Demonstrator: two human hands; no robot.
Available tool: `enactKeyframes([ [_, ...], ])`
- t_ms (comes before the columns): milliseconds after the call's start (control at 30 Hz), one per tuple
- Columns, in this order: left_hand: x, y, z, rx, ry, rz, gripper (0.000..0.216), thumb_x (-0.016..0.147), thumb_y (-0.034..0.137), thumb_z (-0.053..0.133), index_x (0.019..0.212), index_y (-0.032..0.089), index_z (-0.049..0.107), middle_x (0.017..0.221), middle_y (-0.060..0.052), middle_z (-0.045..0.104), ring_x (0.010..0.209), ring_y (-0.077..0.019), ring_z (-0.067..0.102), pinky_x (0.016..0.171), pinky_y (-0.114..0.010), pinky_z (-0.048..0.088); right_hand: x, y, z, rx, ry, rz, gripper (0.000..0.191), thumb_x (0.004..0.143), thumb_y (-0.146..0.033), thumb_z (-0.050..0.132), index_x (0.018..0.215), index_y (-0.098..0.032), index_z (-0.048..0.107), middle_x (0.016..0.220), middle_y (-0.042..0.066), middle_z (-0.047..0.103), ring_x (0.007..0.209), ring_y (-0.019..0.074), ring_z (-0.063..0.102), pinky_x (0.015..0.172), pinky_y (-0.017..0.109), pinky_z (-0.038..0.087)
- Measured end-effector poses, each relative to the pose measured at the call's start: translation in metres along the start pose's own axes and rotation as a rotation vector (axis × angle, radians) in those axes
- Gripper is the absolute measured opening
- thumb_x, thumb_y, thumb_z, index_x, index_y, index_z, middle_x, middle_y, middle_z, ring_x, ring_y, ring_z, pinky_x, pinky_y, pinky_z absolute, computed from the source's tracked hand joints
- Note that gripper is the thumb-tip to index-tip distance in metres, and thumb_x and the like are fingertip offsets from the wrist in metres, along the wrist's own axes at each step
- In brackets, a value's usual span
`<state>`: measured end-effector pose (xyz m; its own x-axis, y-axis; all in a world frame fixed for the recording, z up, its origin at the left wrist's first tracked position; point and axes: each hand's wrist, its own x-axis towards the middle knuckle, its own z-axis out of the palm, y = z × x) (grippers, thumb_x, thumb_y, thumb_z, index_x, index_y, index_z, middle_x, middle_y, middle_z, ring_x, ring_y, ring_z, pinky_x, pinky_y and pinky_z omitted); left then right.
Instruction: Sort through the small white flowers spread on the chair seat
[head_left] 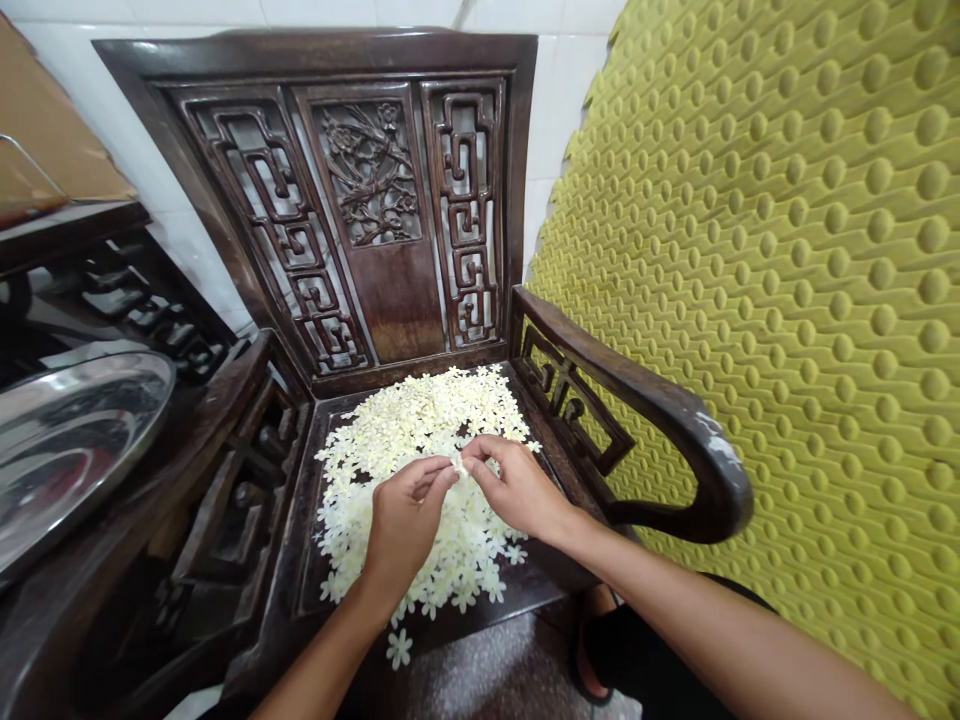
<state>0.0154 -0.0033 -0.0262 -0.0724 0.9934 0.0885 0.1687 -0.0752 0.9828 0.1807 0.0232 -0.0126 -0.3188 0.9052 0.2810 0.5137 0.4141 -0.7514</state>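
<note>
A heap of small pale yellow-white flower-shaped pieces (420,425) covers the seat of a dark carved wooden chair (397,290). My left hand (405,520) and my right hand (514,485) hover over the heap, fingertips meeting in a pinch. Between them they hold one small white flower piece (459,464). Both hands are closed on it. One loose flower piece (399,648) lies on the chair's front edge.
A yellow foam sheet with raised bumps (787,300) leans at the right, beside the chair's armrest (660,420). A shiny metal tray (67,440) rests on another dark chair at the left. White tiled wall behind. My knee shows at the bottom right.
</note>
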Motion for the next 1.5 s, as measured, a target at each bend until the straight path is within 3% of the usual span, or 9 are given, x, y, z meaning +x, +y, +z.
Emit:
enactKeyframes([
  [133,-0.0017,-0.0020,-0.0010,0.086,-0.001,0.052,0.024,0.081,0.033,0.068,0.100,0.021,0.076,0.096,-0.007,0.077,0.084,-0.0241,0.073,0.079,-0.033,0.057,-0.0011,0.0003,0.0040,0.063,0.010,0.085,0.016,0.092,-0.021,0.051,0.083,-0.018,0.063,0.076,0.000,0.062,0.072,0.0146,0.057,0.064,0.024,0.041],
  [500,-0.0021,0.0063,-0.0043,0.229,0.000,0.257,0.015,0.082,0.026,0.064,0.087,0.023,0.078,0.079,-0.005,0.071,0.069,-0.0183,0.064,0.063,-0.025,0.051,-0.0032,-0.0035,0.0072,-0.001,0.065,0.024,0.013,0.091,-0.020,0.054,0.082,-0.019,0.063,0.077,0.001,0.063,0.074,0.0154,0.057,0.068,0.025,0.043],
  [767,0.0023,-0.0001,-0.0027,-0.021,-0.035,0.001,0.015,0.078,0.030,0.069,0.082,0.018,0.077,0.076,-0.003,0.069,0.056,-0.0145,0.065,0.050,-0.023,0.050,-0.0045,-0.0087,0.0038,0.051,0.049,-0.006,0.013,0.091,-0.024,0.058,0.086,-0.019,0.069,0.078,0.001,0.069,0.075,0.0155,0.062,0.069,0.026,0.046],
  [967,0.0029,0.0017,-0.0026,-0.113,-0.036,-0.012,0.014,0.078,0.029,0.071,0.084,0.017,0.077,0.079,-0.003,0.068,0.056,-0.0129,0.064,0.050,-0.024,0.053,-0.0031,-0.0043,0.0021,0.127,0.025,-0.012,0.015,0.092,-0.027,0.059,0.093,-0.020,0.072,0.085,0.002,0.073,0.079,0.0162,0.066,0.075,0.028,0.049],
  [1500,0.0019,0.0053,0.0006,-0.199,-0.059,-0.051,0.014,0.075,0.027,0.074,0.083,0.016,0.077,0.080,-0.003,0.069,0.060,-0.0143,0.067,0.059,-0.027,0.058,-0.0043,-0.0012,0.0025,-0.074,0.056,-0.157,0.012,0.091,-0.018,0.057,0.086,-0.021,0.067,0.078,0.001,0.070,0.077,0.0171,0.064,0.081,0.032,0.043],
])
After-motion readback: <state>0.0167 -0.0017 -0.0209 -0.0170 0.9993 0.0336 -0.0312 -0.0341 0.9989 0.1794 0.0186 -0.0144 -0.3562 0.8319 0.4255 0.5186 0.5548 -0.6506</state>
